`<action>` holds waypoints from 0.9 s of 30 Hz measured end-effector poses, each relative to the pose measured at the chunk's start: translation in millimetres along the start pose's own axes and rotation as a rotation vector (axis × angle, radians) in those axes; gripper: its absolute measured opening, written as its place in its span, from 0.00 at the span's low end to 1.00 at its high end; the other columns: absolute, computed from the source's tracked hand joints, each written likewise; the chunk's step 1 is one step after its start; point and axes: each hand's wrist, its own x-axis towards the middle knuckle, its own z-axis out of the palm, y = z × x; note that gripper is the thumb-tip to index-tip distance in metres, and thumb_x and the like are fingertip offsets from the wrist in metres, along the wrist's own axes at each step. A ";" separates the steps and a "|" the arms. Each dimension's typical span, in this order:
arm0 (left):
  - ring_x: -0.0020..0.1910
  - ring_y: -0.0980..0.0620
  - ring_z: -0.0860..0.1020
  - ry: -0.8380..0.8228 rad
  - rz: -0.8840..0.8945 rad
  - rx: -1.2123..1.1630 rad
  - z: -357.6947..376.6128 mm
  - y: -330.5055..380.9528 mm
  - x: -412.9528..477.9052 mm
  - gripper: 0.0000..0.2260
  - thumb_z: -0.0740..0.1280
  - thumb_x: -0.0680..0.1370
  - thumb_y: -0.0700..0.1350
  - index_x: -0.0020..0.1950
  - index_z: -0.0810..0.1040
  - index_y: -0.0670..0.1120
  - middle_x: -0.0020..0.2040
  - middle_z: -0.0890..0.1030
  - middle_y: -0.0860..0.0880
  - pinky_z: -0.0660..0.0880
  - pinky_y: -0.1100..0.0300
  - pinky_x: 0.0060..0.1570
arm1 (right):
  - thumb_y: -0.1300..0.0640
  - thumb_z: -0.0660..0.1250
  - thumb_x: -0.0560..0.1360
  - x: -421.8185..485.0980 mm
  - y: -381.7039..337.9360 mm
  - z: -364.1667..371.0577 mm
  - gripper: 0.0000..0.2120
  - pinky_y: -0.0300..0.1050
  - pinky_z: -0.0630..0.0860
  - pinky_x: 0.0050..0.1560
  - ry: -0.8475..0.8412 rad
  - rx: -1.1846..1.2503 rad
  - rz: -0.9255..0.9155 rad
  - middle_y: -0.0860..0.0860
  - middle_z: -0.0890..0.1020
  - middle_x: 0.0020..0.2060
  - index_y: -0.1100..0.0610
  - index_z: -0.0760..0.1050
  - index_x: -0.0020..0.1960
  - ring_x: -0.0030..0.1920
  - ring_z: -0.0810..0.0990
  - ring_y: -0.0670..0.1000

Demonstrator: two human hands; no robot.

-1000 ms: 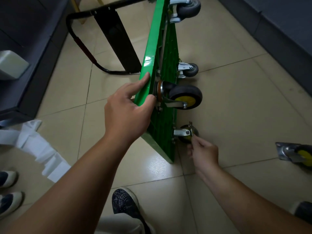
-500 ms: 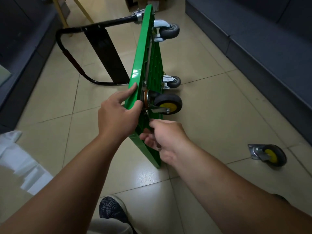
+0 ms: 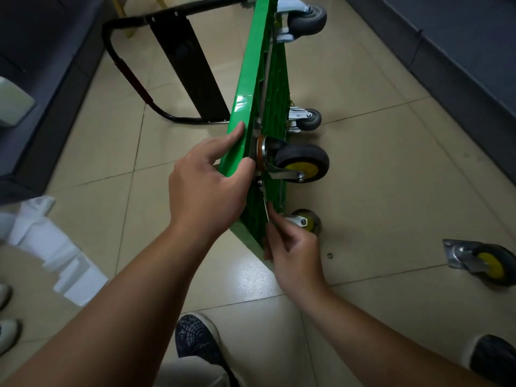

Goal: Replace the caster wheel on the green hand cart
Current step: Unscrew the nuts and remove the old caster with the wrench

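The green hand cart (image 3: 252,88) stands on its side edge on the tiled floor, underside facing right. My left hand (image 3: 206,188) grips its upper edge, thumb beside the mounting plate of a black caster with a yellow hub (image 3: 303,163). My right hand (image 3: 291,247) is lower down against the underside, and its thumb and forefinger pinch a thin silvery metal piece (image 3: 265,203) just below that caster's plate. Another yellow-hub caster (image 3: 308,223) sits at the cart's lower corner, partly hidden by my right hand. A loose caster (image 3: 484,263) lies on the floor at the right.
Two grey casters (image 3: 307,19) (image 3: 310,121) are on the cart's far end, and its black handle (image 3: 167,68) lies folded to the left. A small ring-shaped metal part (image 3: 330,255) lies on the tile. White paper (image 3: 55,247) is at the left, dark furniture on both sides, and shoes near the bottom.
My right hand went from the lower corner caster up to the mounted yellow-hub caster, then dropped slightly below its plate. My left hand kept its grip on the cart's edge.
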 end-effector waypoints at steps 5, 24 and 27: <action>0.51 0.57 0.83 0.002 0.018 -0.006 -1.6 -2.3 0.6 0.22 0.68 0.73 0.53 0.68 0.79 0.63 0.53 0.81 0.66 0.82 0.47 0.50 | 0.66 0.62 0.82 24.4 36.0 -14.7 0.20 0.35 0.73 0.60 -0.013 -0.231 -0.241 0.57 0.82 0.55 0.56 0.72 0.73 0.55 0.81 0.48; 0.44 0.51 0.83 0.028 0.018 -0.016 -1.0 5.7 -2.1 0.26 0.64 0.69 0.63 0.67 0.79 0.65 0.52 0.84 0.60 0.82 0.43 0.46 | 0.63 0.62 0.82 30.8 -81.7 -1.7 0.08 0.35 0.72 0.21 0.120 0.407 0.684 0.58 0.81 0.36 0.60 0.80 0.57 0.23 0.80 0.49; 0.42 0.50 0.82 0.036 0.010 -0.014 -1.1 5.5 -1.6 0.24 0.65 0.70 0.60 0.66 0.79 0.65 0.51 0.84 0.59 0.82 0.44 0.45 | 0.63 0.62 0.82 29.2 -94.1 5.6 0.08 0.35 0.72 0.22 0.091 0.408 0.666 0.58 0.81 0.38 0.58 0.79 0.57 0.23 0.80 0.49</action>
